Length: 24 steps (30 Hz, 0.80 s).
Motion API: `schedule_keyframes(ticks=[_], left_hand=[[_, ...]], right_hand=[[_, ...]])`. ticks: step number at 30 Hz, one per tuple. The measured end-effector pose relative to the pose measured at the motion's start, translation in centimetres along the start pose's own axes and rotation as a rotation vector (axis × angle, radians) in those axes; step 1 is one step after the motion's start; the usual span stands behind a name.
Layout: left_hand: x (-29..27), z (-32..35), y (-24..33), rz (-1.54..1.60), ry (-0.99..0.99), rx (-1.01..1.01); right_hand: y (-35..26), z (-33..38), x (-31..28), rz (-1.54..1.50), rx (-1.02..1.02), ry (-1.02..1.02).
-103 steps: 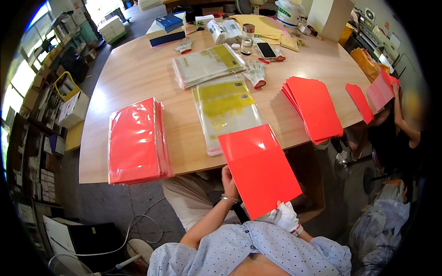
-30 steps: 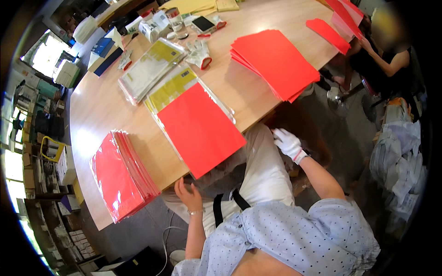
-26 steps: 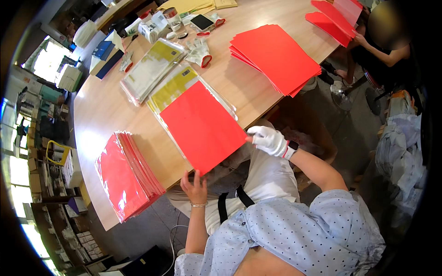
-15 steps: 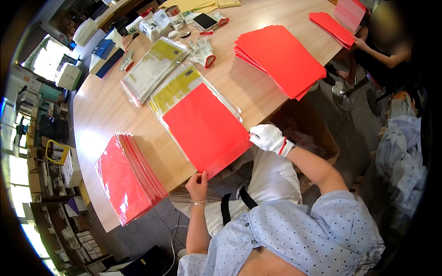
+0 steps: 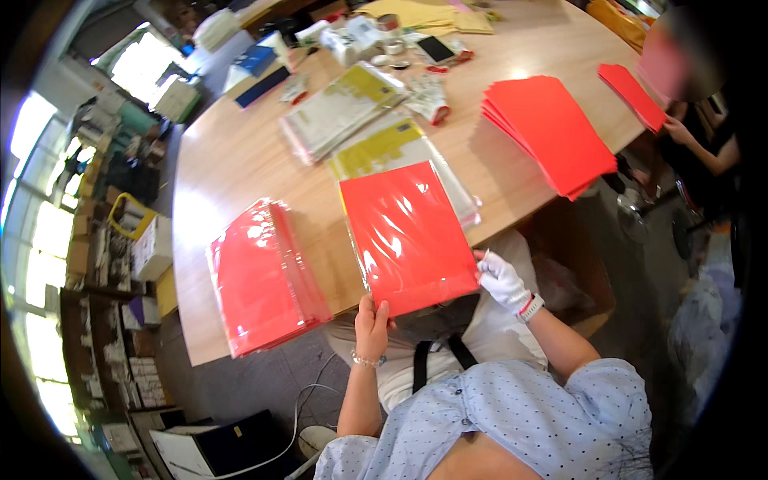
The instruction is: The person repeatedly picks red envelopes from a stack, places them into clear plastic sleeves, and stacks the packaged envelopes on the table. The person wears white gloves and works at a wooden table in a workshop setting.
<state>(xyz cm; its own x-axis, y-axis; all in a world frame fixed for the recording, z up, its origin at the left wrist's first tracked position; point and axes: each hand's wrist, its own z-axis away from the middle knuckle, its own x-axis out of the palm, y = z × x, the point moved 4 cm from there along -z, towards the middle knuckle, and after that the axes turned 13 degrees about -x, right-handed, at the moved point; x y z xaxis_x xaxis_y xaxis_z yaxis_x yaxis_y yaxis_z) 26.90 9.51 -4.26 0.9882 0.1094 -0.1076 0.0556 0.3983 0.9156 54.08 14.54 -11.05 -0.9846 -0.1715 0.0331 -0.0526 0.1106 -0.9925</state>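
Between my hands is a red sheet in a clear plastic sleeve [image 5: 408, 232], raised and tilted at the table's near edge. My bare left hand [image 5: 371, 326] pinches its lower left corner, thumb on top. At its lower right edge, my white-gloved right hand [image 5: 504, 282] grips it; the thumb and fingertips are uncovered. Beyond it lie clear sleeves with an olive pattern [image 5: 372, 156], in two overlapping piles. A stack of sleeved red sheets [image 5: 260, 280] lies to the left. Bare red sheets [image 5: 552, 128] form a fanned stack to the right.
Far back on the wooden table [image 5: 232, 172] are a black phone [image 5: 436, 50], white work gloves [image 5: 428, 98], a jar and yellow envelopes [image 5: 416, 18]. At the right a co-worker's hand [image 5: 680, 130] touches more red sheets [image 5: 632, 96]. A cardboard box [image 5: 596, 308] stands below the table edge.
The red sheet, earlier lying over the olive-patterned sleeves, is lifted toward me and shows glossy plastic over it. Both hands still hold its near corners. The view has shifted left.
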Motion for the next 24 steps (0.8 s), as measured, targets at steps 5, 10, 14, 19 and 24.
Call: schedule_keyframes(ticks=[5, 10, 14, 19, 24], left_hand=[[-12.3, 6.4, 6.4, -0.15, 0.351, 0.27], [-29.7, 5.6, 2.5, -0.083, 0.593, 0.272], [-35.7, 3.4, -6.4, -0.133, 0.626, 0.186], [-35.0, 1.8, -6.4, 0.015, 0.64, 0.124], [-35.7, 5.9, -5.8, -0.687, 1.359, 0.241]], right_hand=[[-5.1, -3.7, 12.7, 0.058, -0.287, -0.291], [-10.2, -7.8, 26.6, 0.05, -0.177, -0.631], [-10.5, -7.8, 29.9, 0.34, -0.286, -0.755], [-9.9, -8.4, 27.4, 0.077, -0.241, -0.658], [-5.2, -6.4, 14.9, 0.108, -0.19, -0.547]])
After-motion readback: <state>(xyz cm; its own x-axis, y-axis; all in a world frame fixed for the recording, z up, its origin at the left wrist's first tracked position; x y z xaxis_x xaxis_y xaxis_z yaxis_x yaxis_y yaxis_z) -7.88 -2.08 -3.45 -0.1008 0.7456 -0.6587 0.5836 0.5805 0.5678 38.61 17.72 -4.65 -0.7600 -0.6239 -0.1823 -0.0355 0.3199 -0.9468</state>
